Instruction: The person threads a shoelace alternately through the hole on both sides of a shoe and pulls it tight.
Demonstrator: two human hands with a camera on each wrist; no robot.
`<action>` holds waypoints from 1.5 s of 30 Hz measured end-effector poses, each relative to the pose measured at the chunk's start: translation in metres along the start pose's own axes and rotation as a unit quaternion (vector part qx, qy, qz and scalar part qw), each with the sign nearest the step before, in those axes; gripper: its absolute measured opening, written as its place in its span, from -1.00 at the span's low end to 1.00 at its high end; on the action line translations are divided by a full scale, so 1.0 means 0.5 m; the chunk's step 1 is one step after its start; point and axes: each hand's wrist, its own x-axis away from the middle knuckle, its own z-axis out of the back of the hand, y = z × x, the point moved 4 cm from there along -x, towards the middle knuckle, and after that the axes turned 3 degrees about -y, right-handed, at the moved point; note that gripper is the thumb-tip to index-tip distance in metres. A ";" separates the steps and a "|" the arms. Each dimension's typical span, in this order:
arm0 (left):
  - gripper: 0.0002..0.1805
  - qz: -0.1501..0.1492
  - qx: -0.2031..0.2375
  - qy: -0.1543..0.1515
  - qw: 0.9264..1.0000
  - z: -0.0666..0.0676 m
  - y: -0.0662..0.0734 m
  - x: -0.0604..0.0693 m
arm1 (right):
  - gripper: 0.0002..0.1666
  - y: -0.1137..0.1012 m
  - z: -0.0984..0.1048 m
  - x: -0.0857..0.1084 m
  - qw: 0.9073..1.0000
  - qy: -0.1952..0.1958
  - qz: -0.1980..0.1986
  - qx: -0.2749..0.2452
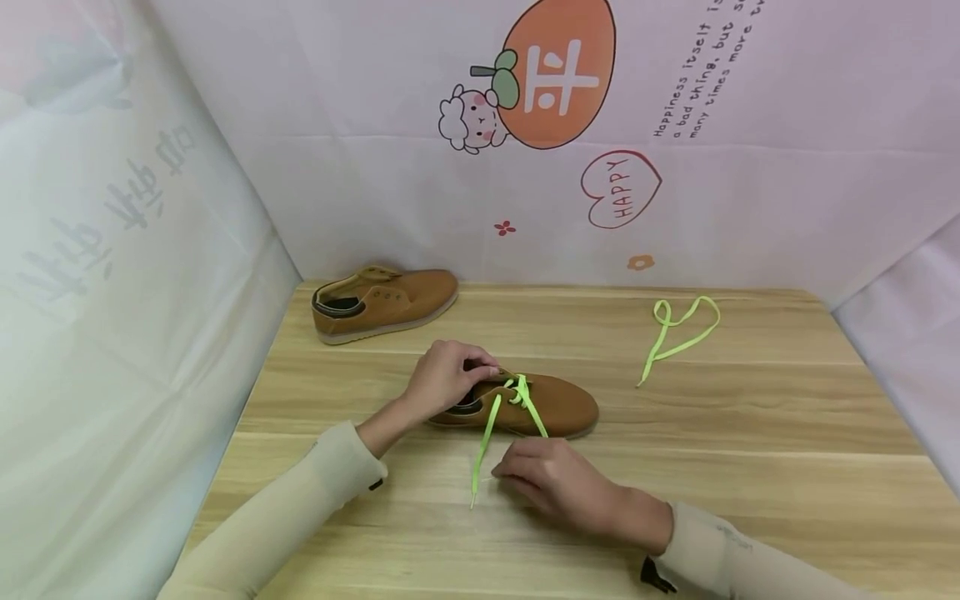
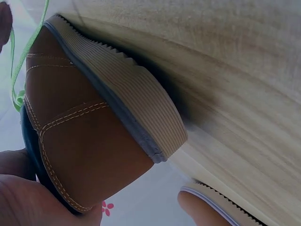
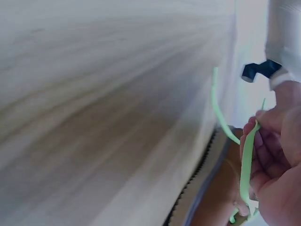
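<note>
A brown lace-up shoe [image 1: 566, 404] lies on the table with its toe to the right. Bright green lace [image 1: 522, 390] crosses its front eyelets. My left hand [image 1: 450, 379] is over the shoe's opening, thumb and fingers pinching the upper near the far eyelet flap; in the left wrist view this hand [image 2: 21, 195] is at the dark collar. In front of the shoe, my right hand [image 1: 555, 483] pinches one lace end between thumb and fingers, clearest in the right wrist view, where the lace [image 3: 247, 165] runs to the fingertips. The other lace end [image 1: 480, 458] hangs loose onto the table.
A second brown shoe [image 1: 390, 304], its eyelets unlaced, stands at the back left of the wooden table [image 1: 750, 483]. A loose green lace [image 1: 686, 337] lies looped at the back right. Printed white cloth [image 1: 375, 167] walls the back and sides.
</note>
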 end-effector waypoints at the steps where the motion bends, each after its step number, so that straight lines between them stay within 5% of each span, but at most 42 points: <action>1: -0.93 0.001 0.001 -0.002 1.000 0.000 0.001 -0.001 | -0.81 0.001 0.007 -0.004 1.000 0.010 -0.013 -0.013; 11: -0.91 0.014 0.021 -0.026 0.999 0.001 -0.002 -0.015 | -0.86 0.028 0.069 -0.029 0.977 0.074 -0.177 -0.097; 21: -0.90 0.026 0.024 -0.039 0.999 0.009 -0.007 -0.023 | -0.96 0.065 0.123 -0.062 0.941 0.074 -0.303 -0.132; 32: -0.91 0.084 0.099 -0.053 0.990 0.012 -0.021 -0.033 | -0.90 0.107 0.145 -0.090 0.932 0.052 -0.339 -0.120; 45: -0.90 0.094 0.115 -0.047 0.988 0.005 -0.028 -0.035 | -0.85 0.149 0.122 -0.114 0.918 0.006 -0.376 -0.123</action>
